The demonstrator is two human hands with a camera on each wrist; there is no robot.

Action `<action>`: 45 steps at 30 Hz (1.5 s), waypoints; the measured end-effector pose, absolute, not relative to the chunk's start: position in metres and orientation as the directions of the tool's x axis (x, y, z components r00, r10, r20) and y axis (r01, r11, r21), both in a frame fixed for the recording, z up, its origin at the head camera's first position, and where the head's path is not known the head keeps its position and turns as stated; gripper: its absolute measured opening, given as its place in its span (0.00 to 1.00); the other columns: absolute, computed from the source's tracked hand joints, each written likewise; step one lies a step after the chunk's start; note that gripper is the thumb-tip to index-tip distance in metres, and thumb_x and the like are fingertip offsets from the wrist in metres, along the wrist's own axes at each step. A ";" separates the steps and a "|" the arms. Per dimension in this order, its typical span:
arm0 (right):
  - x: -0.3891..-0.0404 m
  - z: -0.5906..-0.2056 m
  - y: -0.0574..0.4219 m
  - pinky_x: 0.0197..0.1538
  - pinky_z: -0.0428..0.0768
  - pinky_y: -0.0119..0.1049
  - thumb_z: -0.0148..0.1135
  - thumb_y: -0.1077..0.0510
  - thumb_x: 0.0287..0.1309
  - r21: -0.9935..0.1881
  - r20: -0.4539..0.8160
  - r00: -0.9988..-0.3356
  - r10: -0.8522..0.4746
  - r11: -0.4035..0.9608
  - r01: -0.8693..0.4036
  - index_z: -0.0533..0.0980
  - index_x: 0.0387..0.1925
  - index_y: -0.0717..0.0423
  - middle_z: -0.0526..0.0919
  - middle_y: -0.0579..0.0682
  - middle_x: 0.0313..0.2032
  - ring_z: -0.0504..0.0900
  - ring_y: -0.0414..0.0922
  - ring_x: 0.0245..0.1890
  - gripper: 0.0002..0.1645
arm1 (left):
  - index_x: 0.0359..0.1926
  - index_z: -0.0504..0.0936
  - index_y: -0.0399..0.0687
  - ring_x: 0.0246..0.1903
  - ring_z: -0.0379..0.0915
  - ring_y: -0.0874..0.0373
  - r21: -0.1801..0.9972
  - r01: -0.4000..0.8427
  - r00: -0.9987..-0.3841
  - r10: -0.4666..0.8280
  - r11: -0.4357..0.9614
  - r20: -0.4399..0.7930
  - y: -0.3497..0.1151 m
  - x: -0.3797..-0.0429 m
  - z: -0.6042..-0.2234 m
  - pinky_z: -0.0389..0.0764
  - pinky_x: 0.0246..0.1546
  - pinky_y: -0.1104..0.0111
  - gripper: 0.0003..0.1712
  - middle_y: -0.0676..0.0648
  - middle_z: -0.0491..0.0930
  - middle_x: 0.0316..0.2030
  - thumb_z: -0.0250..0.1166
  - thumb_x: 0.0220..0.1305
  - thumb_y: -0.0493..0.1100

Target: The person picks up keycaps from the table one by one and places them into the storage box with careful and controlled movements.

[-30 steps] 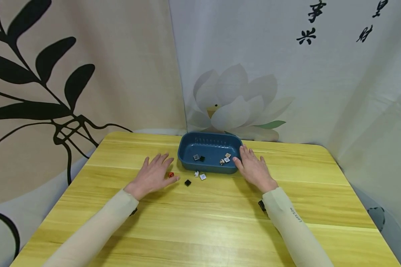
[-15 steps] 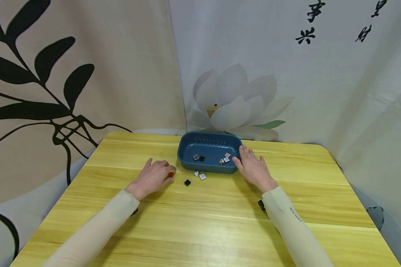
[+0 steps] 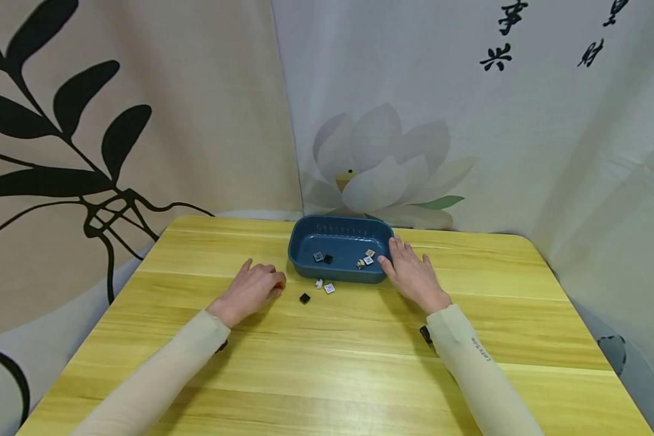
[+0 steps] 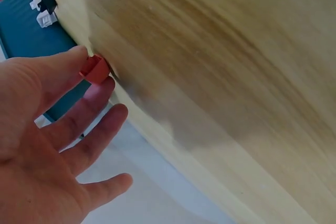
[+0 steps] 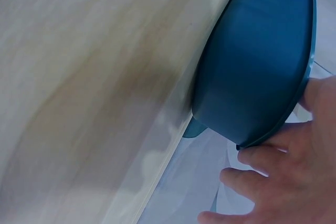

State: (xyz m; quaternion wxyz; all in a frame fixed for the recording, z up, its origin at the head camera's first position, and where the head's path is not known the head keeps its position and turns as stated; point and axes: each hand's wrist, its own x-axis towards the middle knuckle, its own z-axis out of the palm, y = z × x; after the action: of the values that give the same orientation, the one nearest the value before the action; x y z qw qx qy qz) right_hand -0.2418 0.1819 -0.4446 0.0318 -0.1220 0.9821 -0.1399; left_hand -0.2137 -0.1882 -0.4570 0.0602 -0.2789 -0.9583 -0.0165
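Note:
My left hand (image 3: 249, 293) pinches a small hollow red keycap (image 4: 95, 70) between thumb and index finger, close over the table left of the tray; its other fingers are spread. In the head view that hand largely hides the keycap. On the wood before the tray lie a black keycap (image 3: 304, 298), a white keycap (image 3: 329, 289) and a small white piece (image 3: 319, 283). My right hand (image 3: 412, 275) rests against the right end of the blue tray (image 3: 340, 275), fingers fairly straight and thumb at the rim. Several small black, white and beige pieces lie inside the tray.
A yellow wooden table (image 3: 327, 369) bears everything, and the tray stands near its back edge. Behind it hangs a printed curtain (image 3: 223, 121) with leaves, a lotus and black characters.
The left hand's spread fingers have closed on the red keycap, which was lying on the table beneath them. The right hand has stayed at the tray's right end.

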 end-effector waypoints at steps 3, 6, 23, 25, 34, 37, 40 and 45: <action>-0.241 -0.444 0.182 0.74 0.48 0.71 0.36 0.36 0.82 -0.283 -0.023 -0.968 -0.250 0.930 -0.234 0.47 0.82 0.62 0.46 0.59 0.81 0.49 0.61 0.80 0.44 | 0.35 0.87 0.54 0.37 0.82 0.50 -0.015 0.540 -0.833 0.537 0.842 0.131 -0.188 -0.214 -0.458 0.68 0.61 0.31 0.05 0.51 0.82 0.33 0.74 0.64 0.38; -0.241 -0.444 0.182 0.74 0.48 0.71 0.36 0.36 0.82 -0.283 -0.020 -0.968 -0.249 0.930 -0.233 0.47 0.82 0.62 0.46 0.59 0.81 0.49 0.61 0.80 0.44 | 0.34 0.87 0.52 0.36 0.82 0.50 -0.023 0.540 -0.831 0.537 0.841 0.148 -0.189 -0.213 -0.457 0.69 0.60 0.32 0.06 0.51 0.83 0.32 0.74 0.64 0.36; -0.241 -0.443 0.182 0.73 0.48 0.72 0.36 0.37 0.82 -0.289 -0.014 -0.967 -0.254 0.927 -0.239 0.47 0.81 0.63 0.46 0.60 0.81 0.49 0.62 0.80 0.44 | 0.44 0.89 0.47 0.43 0.82 0.48 0.011 0.558 -0.788 0.525 0.830 0.323 -0.179 -0.203 -0.424 0.67 0.66 0.37 0.07 0.48 0.85 0.40 0.73 0.65 0.37; -0.241 -0.444 0.182 0.73 0.48 0.72 0.36 0.37 0.82 -0.288 -0.017 -0.967 -0.253 0.928 -0.238 0.47 0.81 0.63 0.46 0.60 0.81 0.49 0.62 0.80 0.44 | 0.43 0.89 0.47 0.43 0.82 0.48 0.014 0.567 -0.776 0.528 0.824 0.345 -0.176 -0.202 -0.419 0.66 0.67 0.38 0.06 0.48 0.85 0.40 0.73 0.66 0.37; -0.242 -0.445 0.182 0.73 0.48 0.72 0.35 0.37 0.82 -0.286 -0.022 -0.969 -0.247 0.930 -0.231 0.46 0.82 0.63 0.46 0.60 0.81 0.49 0.61 0.80 0.44 | 0.44 0.89 0.48 0.48 0.81 0.51 0.008 0.628 -0.705 0.565 0.778 0.429 -0.156 -0.204 -0.401 0.67 0.68 0.42 0.08 0.49 0.86 0.43 0.73 0.65 0.35; -0.242 -0.445 0.181 0.73 0.48 0.72 0.35 0.37 0.82 -0.288 -0.024 -0.969 -0.247 0.930 -0.230 0.46 0.82 0.62 0.46 0.59 0.81 0.49 0.61 0.80 0.44 | 0.44 0.89 0.48 0.48 0.82 0.51 0.005 0.640 -0.686 0.569 0.768 0.453 -0.146 -0.206 -0.398 0.67 0.68 0.43 0.07 0.49 0.87 0.43 0.73 0.65 0.36; -0.242 -0.446 0.181 0.73 0.48 0.72 0.35 0.37 0.82 -0.289 -0.022 -0.969 -0.247 0.929 -0.231 0.46 0.82 0.63 0.46 0.60 0.81 0.49 0.61 0.80 0.44 | 0.44 0.89 0.48 0.47 0.82 0.51 0.003 0.649 -0.674 0.573 0.761 0.466 -0.136 -0.210 -0.397 0.69 0.67 0.43 0.07 0.50 0.87 0.43 0.73 0.65 0.36; -0.242 -0.445 0.182 0.73 0.49 0.71 0.35 0.36 0.82 -0.286 -0.019 -0.970 -0.242 0.931 -0.226 0.46 0.82 0.62 0.47 0.59 0.81 0.50 0.61 0.80 0.44 | 0.45 0.89 0.49 0.48 0.82 0.50 -0.011 0.654 -0.667 0.583 0.756 0.464 -0.120 -0.217 -0.397 0.72 0.65 0.46 0.07 0.50 0.87 0.44 0.72 0.67 0.37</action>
State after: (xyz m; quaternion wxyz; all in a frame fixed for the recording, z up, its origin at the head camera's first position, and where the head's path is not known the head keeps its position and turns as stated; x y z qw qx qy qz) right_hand -0.2422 0.1816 -0.4449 0.0268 -0.1191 0.9823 -0.1422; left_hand -0.2167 -0.1203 -0.3972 0.2258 -0.3400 -0.9095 -0.0784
